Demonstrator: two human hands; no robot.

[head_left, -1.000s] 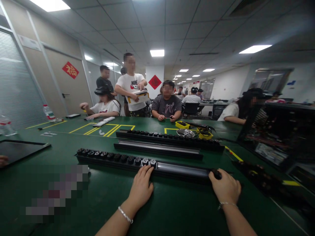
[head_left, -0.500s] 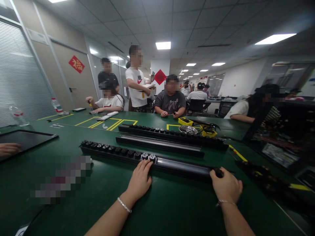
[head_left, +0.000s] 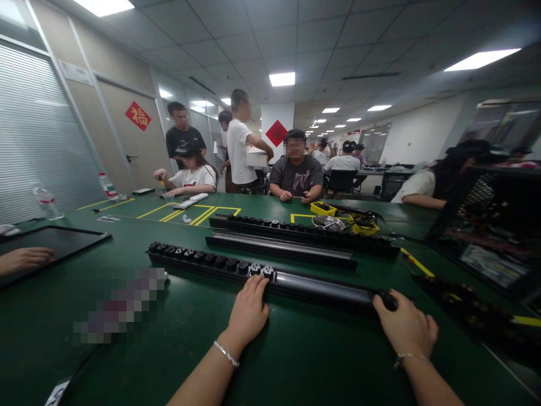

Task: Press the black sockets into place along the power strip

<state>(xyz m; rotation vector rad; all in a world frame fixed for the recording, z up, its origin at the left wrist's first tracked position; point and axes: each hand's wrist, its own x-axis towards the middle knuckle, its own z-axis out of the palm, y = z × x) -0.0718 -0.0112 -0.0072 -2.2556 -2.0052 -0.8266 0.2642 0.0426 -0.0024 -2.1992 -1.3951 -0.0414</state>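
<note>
A long black rail lies across the table before me, its left part filled with a row of black socket modules and its right part a bare shiny channel. Two white-faced socket modules end the row. Right beside them, my left hand grips the rail's near edge, fingertips on top and thumb in front. At the rail's right end, my right hand is closed around a small black socket module, partly hidden by the fingers.
Behind lie another bare rail and a filled one. Farther back are a metal dish and yellow bins. A co-worker's hand rests on a black panel at left. An open black case stands right.
The view has shifted, so the table appears farther right. My right hand has moved slightly outward at the rail's end; my left hand keeps its place. A standing person in white has turned.
</note>
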